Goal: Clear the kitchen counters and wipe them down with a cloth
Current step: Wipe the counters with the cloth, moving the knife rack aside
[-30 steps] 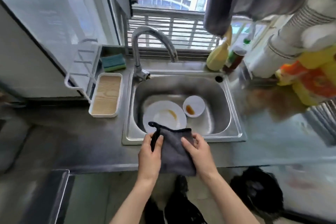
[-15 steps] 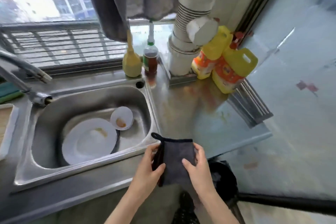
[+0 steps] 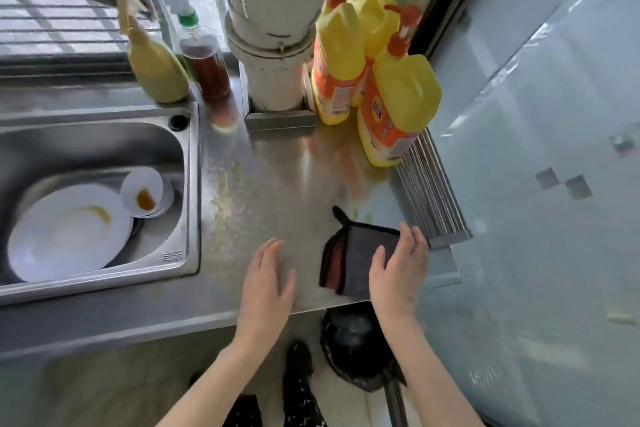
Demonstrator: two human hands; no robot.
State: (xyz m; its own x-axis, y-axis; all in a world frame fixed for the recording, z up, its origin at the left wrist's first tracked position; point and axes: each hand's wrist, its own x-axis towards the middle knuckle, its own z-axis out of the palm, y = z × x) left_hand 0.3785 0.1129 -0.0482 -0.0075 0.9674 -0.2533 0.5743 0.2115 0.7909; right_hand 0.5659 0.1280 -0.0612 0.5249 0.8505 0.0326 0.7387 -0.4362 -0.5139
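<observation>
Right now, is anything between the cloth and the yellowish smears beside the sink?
Nothing visible: bare counter lies between the cloth and the smears. The left hand is nearer the front edge, the bottles stand at the back.

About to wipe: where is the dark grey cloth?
Head view: the dark grey cloth lies on the stainless steel counter right of the sink, near the front edge, with the right hand touching its right side.

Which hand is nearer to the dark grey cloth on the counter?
Right. The right hand is at the right side of the cloth, with its thumb over it. The left hand is over the counter to the cloth's left, with a clear gap between them.
</observation>
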